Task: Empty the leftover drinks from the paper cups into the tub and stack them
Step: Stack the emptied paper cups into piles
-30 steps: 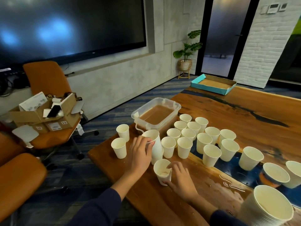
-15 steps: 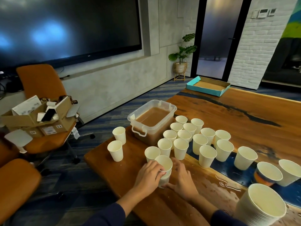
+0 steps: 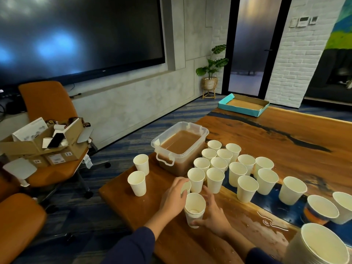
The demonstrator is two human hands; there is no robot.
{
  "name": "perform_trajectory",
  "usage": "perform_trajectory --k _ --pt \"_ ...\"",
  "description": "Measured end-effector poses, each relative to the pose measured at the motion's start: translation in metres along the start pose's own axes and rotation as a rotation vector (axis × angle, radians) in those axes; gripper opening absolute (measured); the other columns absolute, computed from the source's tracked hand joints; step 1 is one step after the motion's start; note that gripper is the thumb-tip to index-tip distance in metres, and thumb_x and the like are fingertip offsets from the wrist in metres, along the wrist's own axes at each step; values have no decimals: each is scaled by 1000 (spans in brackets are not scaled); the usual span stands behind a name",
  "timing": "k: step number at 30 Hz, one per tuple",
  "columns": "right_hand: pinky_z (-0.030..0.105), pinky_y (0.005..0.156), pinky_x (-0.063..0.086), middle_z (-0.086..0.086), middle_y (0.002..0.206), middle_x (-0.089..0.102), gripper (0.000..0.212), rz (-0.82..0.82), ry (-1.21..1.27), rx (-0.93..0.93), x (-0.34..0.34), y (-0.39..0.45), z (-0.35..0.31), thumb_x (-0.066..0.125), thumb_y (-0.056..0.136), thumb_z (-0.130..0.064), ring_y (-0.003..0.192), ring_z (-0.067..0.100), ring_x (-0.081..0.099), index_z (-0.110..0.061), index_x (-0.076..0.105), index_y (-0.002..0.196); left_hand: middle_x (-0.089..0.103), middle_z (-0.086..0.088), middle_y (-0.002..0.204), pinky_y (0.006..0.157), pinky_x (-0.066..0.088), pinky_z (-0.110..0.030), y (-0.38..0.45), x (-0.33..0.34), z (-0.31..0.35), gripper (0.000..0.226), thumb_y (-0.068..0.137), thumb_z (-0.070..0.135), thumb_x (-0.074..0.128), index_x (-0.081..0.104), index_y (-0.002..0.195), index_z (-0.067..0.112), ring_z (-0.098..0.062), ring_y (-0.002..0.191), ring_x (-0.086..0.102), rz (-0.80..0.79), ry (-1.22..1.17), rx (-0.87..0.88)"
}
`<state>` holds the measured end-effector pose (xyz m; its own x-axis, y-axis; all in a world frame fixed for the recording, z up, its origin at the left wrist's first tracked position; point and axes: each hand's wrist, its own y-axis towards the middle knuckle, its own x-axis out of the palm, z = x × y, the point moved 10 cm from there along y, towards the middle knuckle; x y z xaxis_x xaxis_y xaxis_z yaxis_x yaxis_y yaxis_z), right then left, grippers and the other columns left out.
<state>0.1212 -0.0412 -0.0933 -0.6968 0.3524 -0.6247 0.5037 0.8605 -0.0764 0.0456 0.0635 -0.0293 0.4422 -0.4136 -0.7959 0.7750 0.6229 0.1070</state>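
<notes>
Dim room, glare on wet table point(image 3: 266, 223), edges warped and soft.

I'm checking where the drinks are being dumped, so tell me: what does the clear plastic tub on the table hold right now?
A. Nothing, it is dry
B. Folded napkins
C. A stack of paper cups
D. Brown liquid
D: the clear plastic tub is partly filled with opaque brown liquid, visible from above and through its side wall, and no cups or napkins lie in it.
</notes>
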Motion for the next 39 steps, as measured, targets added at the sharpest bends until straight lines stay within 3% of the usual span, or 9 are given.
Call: perform_trajectory --k 3,5,14,19,24,28,31,36,39 --pt "58 115 5 -11 156 19 116 -40 -21 5 6 1 -2 80 69 -45 144 19 21 -35 -6 147 21 13 154 98 44 -22 13 10 -9 55 98 10 48 30 147 28 -13 130 44 -96 117 -55" --pt "57 114 6 -12 155 21 111 -36 -46 10 7 1 -1 77 71 -48 143 17 23 -33 -3 148 20 12 156 102 44 -30 16 17 -14 56 98 8 46 29 148 27 -18 133 41 -161 181 -76" --pt "45 113 30 -17 140 41 79 83 -37 19 -10 -2 -1 69 75 -56 132 8 39 -40 21 136 52 -2 138 97 47 -33 16 37 -29 39 99 14 48 47 138 19 -23 123 53 -228 362 -95" --pt "47 113 29 -17 138 42 68 113 -8 55 -22 -3 7 66 78 -58 131 9 40 -47 18 125 60 -2 129 92 51 -27 18 28 -29 29 100 26 48 57 127 19 -18 117 58 -148 339 -106" --pt "50 114 28 -14 142 41 71 132 -11 57 -25 -4 9 67 78 -56 133 11 39 -46 15 125 56 2 129 90 42 -21 26 -18 11 37 102 37 38 54 130 19 -13 116 52 90 259 19" --pt "54 113 28 -13 142 42 77 123 9 104 -23 -2 15 70 74 -57 134 14 39 -46 17 128 60 4 122 92 40 -22 30 -50 45 33 100 38 43 60 119 18 -12 113 52 246 116 121" --pt "53 113 28 -10 143 42 82 113 14 115 -23 -1 19 74 75 -48 135 16 39 -38 20 137 63 3 112 87 46 -25 26 -45 63 29 98 37 50 64 110 15 -13 103 55 197 39 233" --pt "48 110 35 -6 145 44 82 115 -14 124 -24 0 25 74 78 -40 132 16 43 -30 24 142 64 4 106 72 35 -7 10 -18 74 28 96 36 53 67 104 13 -5 96 52 64 24 380" --pt "46 112 34 -4 147 42 81 111 -63 143 -23 -1 27 70 83 -42 132 16 43 -26 22 145 65 2 104 75 42 -14 4 -12 75 27 96 34 55 69 103 12 -8 98 55 46 -24 377"
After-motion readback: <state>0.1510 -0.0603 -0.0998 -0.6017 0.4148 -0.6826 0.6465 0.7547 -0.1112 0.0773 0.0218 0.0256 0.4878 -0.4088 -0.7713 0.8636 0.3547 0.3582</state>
